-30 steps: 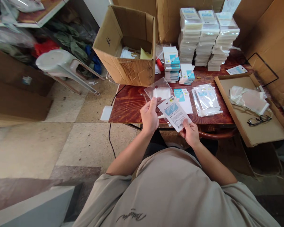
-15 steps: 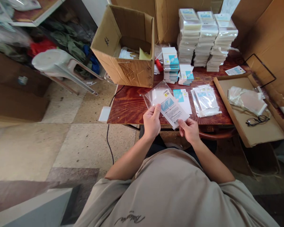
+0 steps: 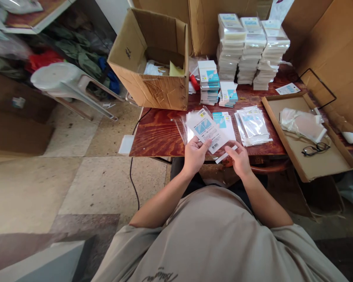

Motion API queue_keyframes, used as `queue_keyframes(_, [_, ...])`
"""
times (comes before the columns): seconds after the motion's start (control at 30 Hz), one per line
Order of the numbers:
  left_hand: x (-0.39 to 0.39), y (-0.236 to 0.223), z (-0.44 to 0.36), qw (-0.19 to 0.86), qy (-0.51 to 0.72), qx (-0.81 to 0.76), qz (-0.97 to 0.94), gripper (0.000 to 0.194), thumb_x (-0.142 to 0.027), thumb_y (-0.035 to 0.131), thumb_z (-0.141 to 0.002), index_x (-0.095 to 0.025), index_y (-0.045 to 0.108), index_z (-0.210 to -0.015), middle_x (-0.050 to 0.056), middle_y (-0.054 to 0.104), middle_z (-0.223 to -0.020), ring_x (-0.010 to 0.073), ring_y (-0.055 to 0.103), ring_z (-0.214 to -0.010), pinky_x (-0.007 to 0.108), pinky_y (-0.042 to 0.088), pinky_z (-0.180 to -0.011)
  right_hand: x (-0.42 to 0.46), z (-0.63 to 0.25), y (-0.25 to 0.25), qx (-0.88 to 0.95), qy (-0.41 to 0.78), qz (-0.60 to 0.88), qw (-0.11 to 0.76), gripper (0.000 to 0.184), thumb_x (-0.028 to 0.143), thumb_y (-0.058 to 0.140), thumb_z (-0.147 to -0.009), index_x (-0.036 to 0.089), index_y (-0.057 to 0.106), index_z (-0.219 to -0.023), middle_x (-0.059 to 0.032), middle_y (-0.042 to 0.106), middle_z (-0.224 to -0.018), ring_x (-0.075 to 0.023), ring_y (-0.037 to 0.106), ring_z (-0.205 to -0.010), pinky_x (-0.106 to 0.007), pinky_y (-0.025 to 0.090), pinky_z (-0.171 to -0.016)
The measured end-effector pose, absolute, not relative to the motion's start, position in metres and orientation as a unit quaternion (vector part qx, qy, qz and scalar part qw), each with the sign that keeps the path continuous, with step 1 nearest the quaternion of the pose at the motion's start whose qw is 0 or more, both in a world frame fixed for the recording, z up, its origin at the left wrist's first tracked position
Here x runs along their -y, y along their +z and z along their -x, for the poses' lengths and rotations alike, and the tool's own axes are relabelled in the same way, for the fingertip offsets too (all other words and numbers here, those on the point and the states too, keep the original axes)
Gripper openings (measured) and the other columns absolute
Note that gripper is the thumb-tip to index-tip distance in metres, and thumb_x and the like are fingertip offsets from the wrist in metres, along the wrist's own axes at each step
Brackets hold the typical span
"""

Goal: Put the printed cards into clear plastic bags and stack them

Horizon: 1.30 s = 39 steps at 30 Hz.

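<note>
My left hand [image 3: 195, 156] pinches a clear plastic bag [image 3: 221, 153] with a printed white-and-blue card [image 3: 208, 131] in it, thumb on top near the card's lower left edge. The fingers of my right hand [image 3: 239, 158] are closed on the bag's near end, beside a white strip [image 3: 227, 154] across its flap. Beneath the bag's right side, white-and-blue cards [image 3: 228, 124] lie on the table. To their right is a small pile of filled clear bags [image 3: 253, 125].
An open cardboard box [image 3: 161, 92] stands at the table's back left. Stacks of cards [image 3: 209, 80] and tall stacks of plastic bags [image 3: 231, 51] are behind my hands. On the right, a shallow cardboard tray [image 3: 314, 168] holds plastic film and glasses [image 3: 315, 149]. A stool [image 3: 59, 76] stands left.
The card now sits higher from the bag's near end, and the white strip on the flap shows. My right hand has shifted from the card's lower edge to the flap.
</note>
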<state>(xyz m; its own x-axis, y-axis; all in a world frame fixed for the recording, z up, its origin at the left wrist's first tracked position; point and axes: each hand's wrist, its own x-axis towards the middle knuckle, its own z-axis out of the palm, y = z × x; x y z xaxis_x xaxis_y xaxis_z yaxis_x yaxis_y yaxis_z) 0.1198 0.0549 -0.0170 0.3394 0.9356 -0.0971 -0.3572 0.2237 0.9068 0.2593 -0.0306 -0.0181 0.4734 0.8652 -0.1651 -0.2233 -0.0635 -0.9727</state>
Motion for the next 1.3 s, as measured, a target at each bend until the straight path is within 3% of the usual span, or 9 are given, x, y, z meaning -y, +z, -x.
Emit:
queue_keyframes(0.17, [-0.084, -0.017, -0.131, 0.638, 0.346, -0.382, -0.572, 0.054, -0.056, 0.085, -0.086, -0.018, 0.072, -0.123, 0.010, 0.080, -0.093, 0.0302, 0.078, -0.089, 0.047, 0.063, -0.091, 0.012, -0.318, -0.007, 0.303, 0.312, 0.664, 0.608, 0.052, 0.042, 0.083, -0.083, 0.017, 0.072, -0.127, 0.0002, 0.071, -0.082, -0.0181, 0.068, -0.072, -0.032, 0.058, -0.069])
queue_keyframes(0.27, [-0.115, -0.020, -0.127, 0.395, 0.338, -0.519, -0.678, 0.052, -0.047, 0.081, -0.090, -0.015, 0.069, -0.128, 0.022, 0.075, -0.122, 0.0401, 0.070, -0.121, 0.056, 0.050, -0.113, -0.001, -0.379, -0.011, 0.294, 0.108, 0.777, 0.546, 0.047, 0.034, 0.072, -0.089, 0.012, 0.069, -0.131, -0.0024, 0.069, -0.081, -0.0190, 0.063, -0.069, -0.035, 0.054, -0.072])
queue_keyframes(0.37, [-0.143, -0.026, -0.115, 0.256, 0.254, -0.607, -0.708, 0.058, -0.044, 0.086, -0.085, -0.010, 0.066, -0.128, 0.032, 0.062, -0.144, 0.0496, 0.053, -0.143, 0.060, 0.037, -0.122, -0.008, -0.419, -0.024, 0.324, -0.014, 0.867, 0.380, 0.043, 0.026, 0.075, -0.087, 0.008, 0.071, -0.125, -0.0180, 0.074, -0.105, -0.0292, 0.066, -0.097, -0.048, 0.053, -0.093])
queue_keyframes(0.47, [-0.161, -0.033, -0.104, 0.279, 0.176, -0.637, -0.697, 0.056, -0.045, 0.088, -0.083, -0.012, 0.066, -0.123, 0.029, 0.068, -0.134, 0.0485, 0.061, -0.133, 0.058, 0.043, -0.116, -0.008, -0.415, -0.033, 0.397, -0.123, 0.855, 0.311, 0.039, 0.028, 0.076, -0.091, 0.006, 0.073, -0.124, -0.0301, 0.069, -0.127, -0.0377, 0.059, -0.120, -0.055, 0.045, -0.106])
queue_keyframes(0.7, [-0.173, -0.030, -0.096, 0.305, 0.168, -0.631, -0.694, 0.029, -0.036, 0.083, -0.084, -0.022, 0.061, -0.071, 0.020, 0.075, -0.093, 0.0456, 0.071, -0.110, 0.059, 0.049, -0.104, -0.018, -0.345, -0.015, 0.780, 0.035, 0.609, 0.140, 0.027, 0.030, 0.079, -0.097, 0.017, 0.077, -0.121, -0.0150, 0.074, -0.133, -0.0318, 0.064, -0.129, -0.049, 0.051, -0.110])
queue_keyframes(0.8, [-0.174, -0.024, -0.095, 0.289, 0.138, -0.613, -0.722, 0.031, -0.036, 0.077, -0.090, -0.020, 0.062, -0.068, 0.025, 0.074, -0.095, 0.0503, 0.069, -0.118, 0.063, 0.047, -0.109, -0.024, -0.338, -0.006, 0.796, 0.064, 0.599, 0.061, 0.009, 0.017, 0.073, -0.099, 0.017, 0.079, -0.105, -0.0133, 0.077, -0.117, -0.0292, 0.069, -0.114, -0.043, 0.055, -0.099])
queue_keyframes(0.97, [-0.167, -0.016, -0.088, 0.255, 0.142, -0.593, -0.751, 0.030, -0.035, 0.060, -0.101, -0.016, 0.070, -0.079, 0.030, 0.074, -0.109, 0.0521, 0.065, -0.127, 0.069, 0.043, -0.113, -0.025, -0.340, 0.006, 0.808, 0.064, 0.586, -0.011, 0.019, 0.009, 0.060, -0.102, 0.015, 0.077, -0.101, -0.0116, 0.076, -0.105, -0.0237, 0.070, -0.091, -0.037, 0.049, -0.081])
queue_keyframes(1.1, [-0.163, -0.019, -0.087, 0.277, 0.242, -0.569, -0.735, 0.023, -0.031, 0.063, -0.098, -0.017, 0.073, -0.082, 0.021, 0.077, -0.100, 0.0423, 0.073, -0.114, 0.057, 0.052, -0.108, -0.019, -0.339, 0.007, 0.797, 0.035, 0.601, -0.043, 0.028, 0.001, 0.051, -0.100, 0.010, 0.075, -0.111, -0.0139, 0.077, -0.108, -0.0238, 0.068, -0.090, -0.035, 0.044, -0.076])
queue_keyframes(1.3, [-0.164, -0.037, -0.105, 0.549, 0.425, -0.504, -0.514, 0.020, -0.032, 0.076, -0.091, -0.014, 0.071, -0.084, 0.010, 0.075, -0.077, 0.0221, 0.075, -0.067, 0.036, 0.063, -0.068, -0.006, -0.335, -0.003, 0.776, -0.019, 0.631, 0.013, 0.030, 0.005, 0.045, -0.103, 0.012, 0.074, -0.099, -0.0116, 0.076, -0.096, -0.0215, 0.065, -0.085, -0.033, 0.037, -0.069])
